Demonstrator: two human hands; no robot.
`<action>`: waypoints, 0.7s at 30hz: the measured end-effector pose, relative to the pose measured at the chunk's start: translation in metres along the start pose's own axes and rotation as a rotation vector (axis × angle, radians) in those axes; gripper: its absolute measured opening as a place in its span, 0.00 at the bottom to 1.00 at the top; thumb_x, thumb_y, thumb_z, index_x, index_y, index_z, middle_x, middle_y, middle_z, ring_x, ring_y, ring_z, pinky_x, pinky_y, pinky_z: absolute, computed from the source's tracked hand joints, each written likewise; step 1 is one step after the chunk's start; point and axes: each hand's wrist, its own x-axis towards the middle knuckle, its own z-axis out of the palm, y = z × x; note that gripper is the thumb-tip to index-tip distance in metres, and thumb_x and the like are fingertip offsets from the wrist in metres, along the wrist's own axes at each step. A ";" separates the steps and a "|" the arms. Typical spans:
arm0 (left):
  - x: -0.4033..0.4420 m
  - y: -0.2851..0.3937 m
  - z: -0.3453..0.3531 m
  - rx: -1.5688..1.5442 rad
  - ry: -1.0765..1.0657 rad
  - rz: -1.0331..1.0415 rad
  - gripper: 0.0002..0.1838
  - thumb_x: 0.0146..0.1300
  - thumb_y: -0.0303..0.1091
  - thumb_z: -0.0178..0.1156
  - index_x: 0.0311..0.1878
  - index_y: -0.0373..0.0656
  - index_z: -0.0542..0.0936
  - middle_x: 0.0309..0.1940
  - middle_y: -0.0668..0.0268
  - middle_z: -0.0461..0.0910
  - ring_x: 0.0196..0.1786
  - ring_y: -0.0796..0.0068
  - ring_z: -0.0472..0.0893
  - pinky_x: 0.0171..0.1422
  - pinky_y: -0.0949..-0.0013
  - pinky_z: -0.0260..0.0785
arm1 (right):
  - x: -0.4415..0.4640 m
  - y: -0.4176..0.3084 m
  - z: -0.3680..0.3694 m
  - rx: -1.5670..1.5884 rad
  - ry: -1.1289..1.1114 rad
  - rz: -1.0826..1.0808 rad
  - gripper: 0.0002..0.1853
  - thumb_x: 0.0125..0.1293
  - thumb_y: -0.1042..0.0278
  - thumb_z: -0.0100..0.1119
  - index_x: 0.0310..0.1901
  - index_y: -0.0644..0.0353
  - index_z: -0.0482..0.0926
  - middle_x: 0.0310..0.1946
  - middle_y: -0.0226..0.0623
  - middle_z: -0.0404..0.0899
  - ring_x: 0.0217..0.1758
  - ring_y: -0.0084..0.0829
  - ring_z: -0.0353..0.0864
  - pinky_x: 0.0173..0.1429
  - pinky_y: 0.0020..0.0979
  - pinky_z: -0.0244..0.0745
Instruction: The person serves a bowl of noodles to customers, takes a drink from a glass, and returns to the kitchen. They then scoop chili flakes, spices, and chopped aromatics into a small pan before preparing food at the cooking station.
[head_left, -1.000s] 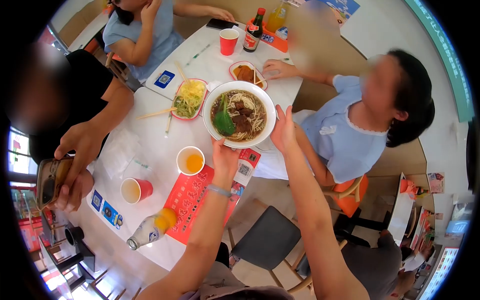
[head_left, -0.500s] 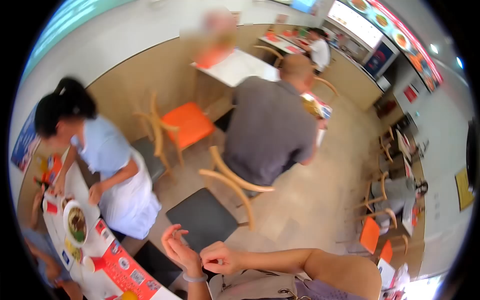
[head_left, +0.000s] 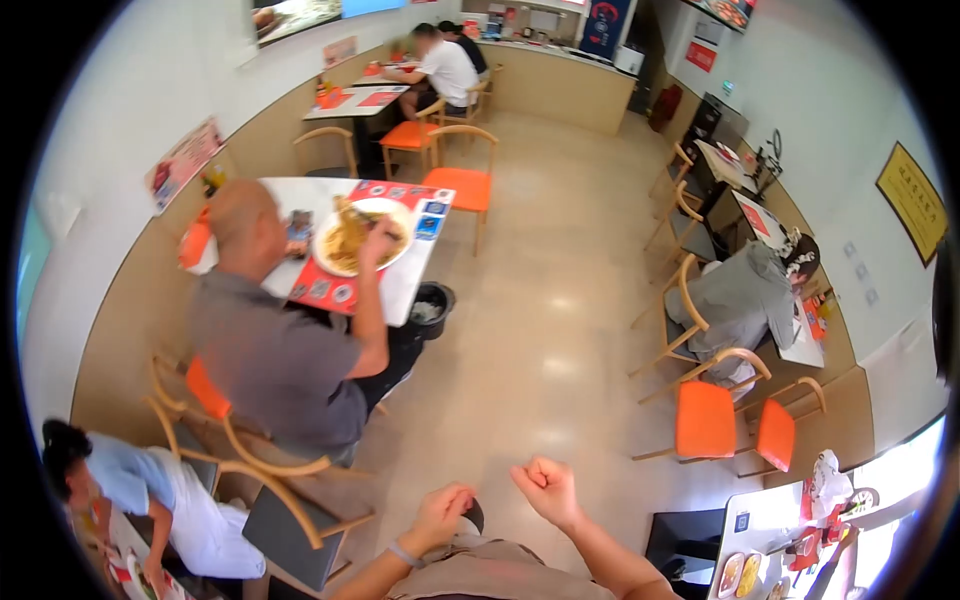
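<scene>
My left hand (head_left: 440, 515) is at the lower middle of the view, fingers curled in and a pale band around its wrist. To its right, my right hand (head_left: 547, 490) makes a fist over the pale floor. The two hands are apart, and nothing shows in either. Below them is the beige cloth of my clothing (head_left: 500, 570). A dark rounded shape (head_left: 474, 514) shows just beside my left hand, too little of it to name.
Tiled aisle floor (head_left: 550, 300) runs toward a counter (head_left: 550, 85). On the left, a seated person (head_left: 275, 340) eats from a plate (head_left: 362, 237); another person (head_left: 170, 500) leans over a table. On the right are orange chairs (head_left: 705, 420), a seated person (head_left: 740, 300) and a table with trays (head_left: 765, 530).
My view has swung right, from the left tables to the aisle. My hands, together before, are now apart; my left fingers, partly extended before, are curled.
</scene>
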 end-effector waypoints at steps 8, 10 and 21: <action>0.258 -0.027 0.043 0.126 -0.010 -0.233 0.12 0.66 0.34 0.48 0.30 0.37 0.75 0.15 0.65 0.71 0.18 0.79 0.69 0.24 0.74 0.61 | 0.161 0.207 -0.244 -0.723 0.391 0.711 0.30 0.56 0.40 0.58 0.18 0.65 0.74 0.12 0.42 0.69 0.16 0.29 0.64 0.23 0.38 0.61; 0.355 -0.001 0.068 0.123 -0.053 -0.151 0.14 0.66 0.35 0.49 0.28 0.37 0.74 0.13 0.64 0.67 0.18 0.79 0.66 0.23 0.72 0.58 | 0.087 0.275 -0.289 -0.709 0.461 1.214 0.36 0.53 0.30 0.51 0.36 0.65 0.81 0.34 0.50 0.81 0.43 0.44 0.80 0.47 0.39 0.71; 0.876 0.011 0.200 0.291 -0.130 -0.082 0.18 0.62 0.45 0.53 0.30 0.38 0.79 0.18 0.55 0.72 0.21 0.63 0.68 0.30 0.63 0.63 | 0.248 0.366 -0.498 -0.739 0.109 1.312 0.30 0.54 0.41 0.57 0.41 0.66 0.79 0.38 0.49 0.79 0.45 0.44 0.78 0.50 0.41 0.70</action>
